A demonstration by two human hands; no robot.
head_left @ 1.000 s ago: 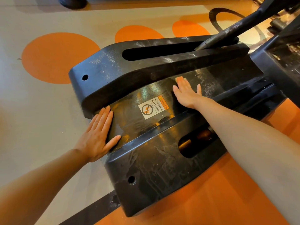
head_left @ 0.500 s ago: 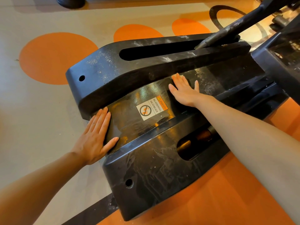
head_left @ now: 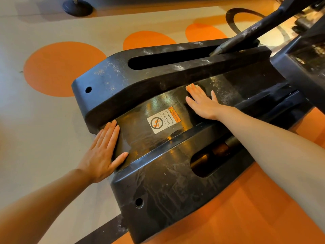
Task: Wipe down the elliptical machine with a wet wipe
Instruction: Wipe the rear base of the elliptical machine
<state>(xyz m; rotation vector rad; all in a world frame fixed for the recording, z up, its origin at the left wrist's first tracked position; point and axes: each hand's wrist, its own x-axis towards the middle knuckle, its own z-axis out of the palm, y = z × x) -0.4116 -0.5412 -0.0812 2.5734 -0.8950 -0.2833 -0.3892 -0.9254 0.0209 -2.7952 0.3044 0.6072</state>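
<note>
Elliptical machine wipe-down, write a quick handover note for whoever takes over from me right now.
Left hand: flat, fingers straight, resting on the near end of the elliptical machine's centre panel, bracing.
Right hand: flat, pressing the wet wipe onto the centre panel beyond the warning sticker; only a white corner shows past the fingertips.
Done: the centre panel around the sticker looks wet and glossy.
Left: both side rail covers show dusty white streaks, as does the pedal arm at top right. Wipe those next.
</note>
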